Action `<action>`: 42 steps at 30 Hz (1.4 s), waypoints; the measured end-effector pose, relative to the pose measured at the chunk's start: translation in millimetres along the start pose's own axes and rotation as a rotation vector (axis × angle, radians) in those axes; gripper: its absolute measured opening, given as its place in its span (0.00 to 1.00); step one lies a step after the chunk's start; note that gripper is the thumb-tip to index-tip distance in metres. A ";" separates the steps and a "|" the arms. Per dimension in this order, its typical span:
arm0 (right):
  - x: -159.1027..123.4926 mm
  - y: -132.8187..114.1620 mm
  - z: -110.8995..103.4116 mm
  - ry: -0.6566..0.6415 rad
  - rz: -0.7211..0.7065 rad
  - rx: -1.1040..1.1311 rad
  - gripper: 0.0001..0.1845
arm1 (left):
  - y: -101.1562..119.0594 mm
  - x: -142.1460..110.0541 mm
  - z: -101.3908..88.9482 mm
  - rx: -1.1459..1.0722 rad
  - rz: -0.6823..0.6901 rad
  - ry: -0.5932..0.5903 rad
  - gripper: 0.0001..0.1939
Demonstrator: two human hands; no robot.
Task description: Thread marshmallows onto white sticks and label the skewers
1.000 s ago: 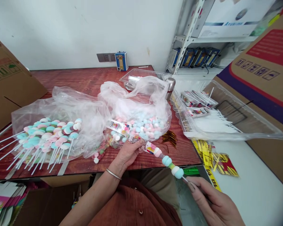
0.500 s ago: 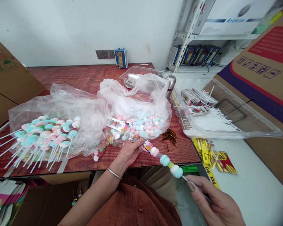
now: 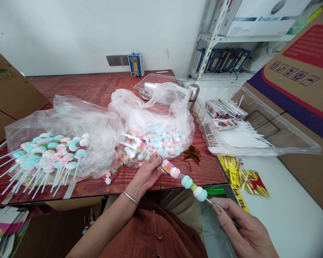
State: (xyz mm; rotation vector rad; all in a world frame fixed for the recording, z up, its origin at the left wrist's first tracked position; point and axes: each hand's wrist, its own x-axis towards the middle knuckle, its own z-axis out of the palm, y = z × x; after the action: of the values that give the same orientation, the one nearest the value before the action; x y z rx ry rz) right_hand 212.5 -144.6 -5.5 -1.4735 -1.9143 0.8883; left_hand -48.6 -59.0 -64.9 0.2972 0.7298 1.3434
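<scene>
My right hand (image 3: 242,225) is closed round the white stick of a marshmallow skewer (image 3: 187,181), which slants up and leftward over the table's front edge. Blue, white, pink and green pieces are threaded on it. At its upper end is a printed plastic wrapper (image 3: 166,166), pinched between the thumb and fingers of my left hand (image 3: 148,173). How far the wrapper covers the skewer's tip is hidden by the fingers. Just beyond, another printed packet (image 3: 133,142) lies against a clear bag (image 3: 150,107) of small pastel marshmallows (image 3: 167,141).
Finished marshmallow skewers (image 3: 52,148) lie on a plastic bag at left. A clear tray (image 3: 293,147) at right holds white sticks (image 3: 244,138) and printed packets. Gold twist ties (image 3: 192,154) lie near a steel flask (image 3: 193,95). Cardboard boxes (image 3: 10,96) flank the table (image 3: 78,84).
The view has shifted slightly, so the table's things appear a little further left. Both hands keep their hold on the skewer and wrapper with almost no movement.
</scene>
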 end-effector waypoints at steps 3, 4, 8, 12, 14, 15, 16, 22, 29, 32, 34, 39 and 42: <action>-0.8 -1.6 4.7 -0.015 0.149 0.145 0.15 | 0.8 -0.5 1.3 0.002 0.001 -0.006 0.21; -0.8 -2.5 6.7 -0.013 0.201 0.203 0.16 | 0.9 -0.7 2.3 0.004 0.000 -0.009 0.20; 0.6 -4.2 15.7 -0.043 0.272 0.349 0.18 | -0.9 -2.3 9.0 -0.013 0.040 0.009 0.17; 2.7 -1.8 30.0 -0.070 0.323 0.441 0.18 | -5.4 -5.4 16.8 -0.095 0.011 0.005 0.14; 3.3 -0.7 40.8 -0.086 0.386 0.544 0.20 | -7.4 -6.8 20.1 -0.176 -0.028 0.026 0.11; 3.5 -0.5 46.9 -0.092 0.425 0.613 0.22 | -8.0 -7.4 21.6 -0.217 -0.035 0.045 0.10; 3.8 -0.6 53.1 -0.091 0.468 0.691 0.23 | -8.4 -7.9 23.1 -0.250 -0.035 0.062 0.08; 4.5 -5.9 82.6 -0.039 0.575 1.013 0.23 | -7.5 -10.0 30.0 -0.323 -0.016 0.086 0.02; 5.4 -4.4 89.5 0.099 0.171 0.311 0.15 | -9.6 -11.2 31.5 -0.318 -0.051 0.154 0.07; 9.1 -0.1 90.8 0.245 -0.068 0.009 0.10 | -10.4 -11.7 31.8 -0.309 -0.064 0.167 0.06; 12.0 0.9 92.4 0.365 -0.195 -0.142 0.10 | -11.6 -11.8 32.0 -0.308 -0.064 0.157 0.06; 18.4 -8.1 95.1 0.278 -0.034 -0.014 0.14 | -15.2 -11.0 30.0 -0.329 -0.089 0.108 0.08; 22.8 -12.3 96.7 0.134 0.161 0.228 0.20 | -15.7 -10.3 27.3 -0.350 -0.101 0.048 0.09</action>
State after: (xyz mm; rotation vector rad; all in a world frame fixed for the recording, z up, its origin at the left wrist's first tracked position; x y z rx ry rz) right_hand 125.8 -140.7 -55.4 -1.5221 -1.5599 1.0166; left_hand -19.7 -66.8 -50.6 -0.0508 0.5295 1.3582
